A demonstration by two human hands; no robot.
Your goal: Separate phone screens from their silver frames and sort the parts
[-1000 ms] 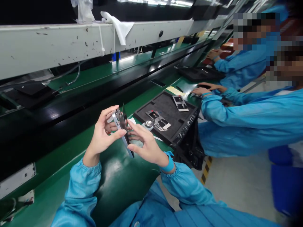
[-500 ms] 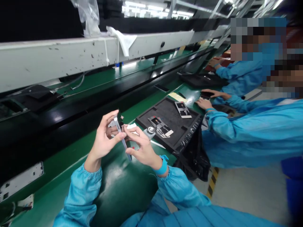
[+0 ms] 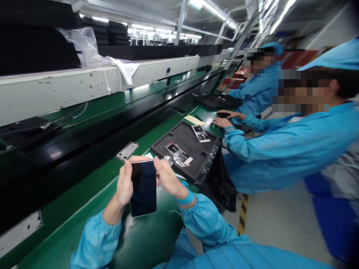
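Both hands are on one phone (image 3: pixel 143 188), dark screen facing up, held just above the green tabletop (image 3: pixel 84 194). Left hand (image 3: pixel 125 185) has its grip clenched along the left edge, right hand (image 3: pixel 168 178) pinches the right edge. Black foam tray (image 3: pixel 193 164) with phone parts sits nearby on the right.

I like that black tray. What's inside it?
Inside the black foam tray lie two phone parts: one near the front, one at the back. The recesses beneath them are covered, so what is under cannot be seen.

Left hand (image 3: pixel 125 185) raised, fingers curled in a closed grip, thumb uppermost. Right hand (image 3: pixel 168 179) opposite, fingers pinching closed. Both forearms angled inward, wrists close together.
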